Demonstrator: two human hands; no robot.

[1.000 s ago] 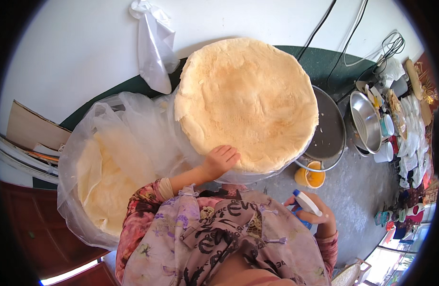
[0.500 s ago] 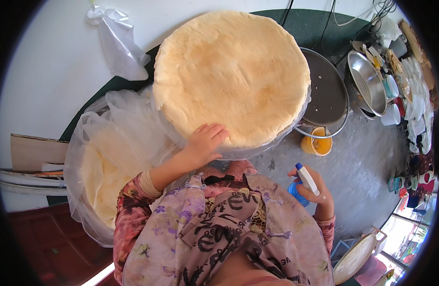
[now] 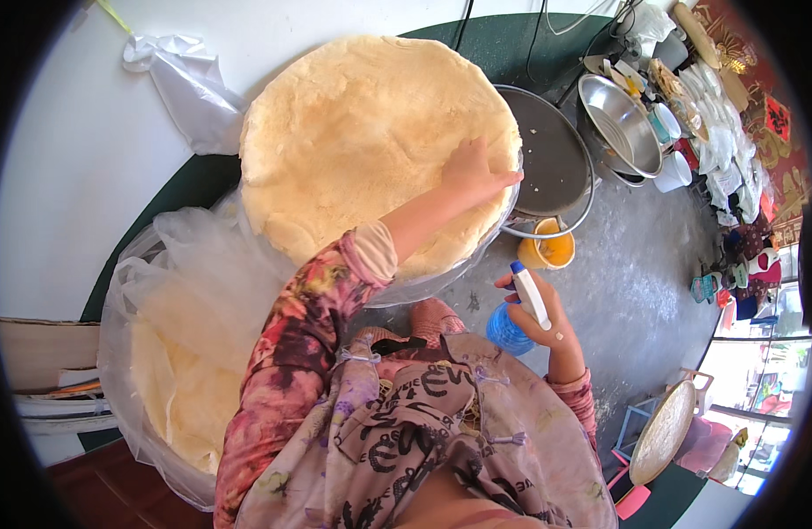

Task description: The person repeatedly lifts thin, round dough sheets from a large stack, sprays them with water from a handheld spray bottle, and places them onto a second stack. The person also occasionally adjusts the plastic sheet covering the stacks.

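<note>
A wide round slab of pale yellow dough (image 3: 362,141), lined underneath with clear plastic, fills the upper middle. My left hand (image 3: 473,173) rests on its right part, thumb stretched out toward the rim; the other fingers point away and are partly hidden. Nothing shows in that hand. Lower right, my right hand (image 3: 551,319) is wrapped round the neck of a spray bottle (image 3: 510,331) with a blue body and a white-and-blue nozzle. The bottle is held upright off the floor, beside my apron.
Left of the slab, a plastic-covered round tub (image 3: 115,353) holds more pale dough. A dark round pan (image 3: 547,159) with a metal ring stands right, above a yellow bucket (image 3: 547,251). Steel bowls (image 3: 619,128) sit farther right. A round woven tray (image 3: 661,432) leans lower right.
My left hand has moved from the slab's near edge across to its right side. The view has shifted right. My right hand still holds the spray bottle, whose blue body now shows more.
</note>
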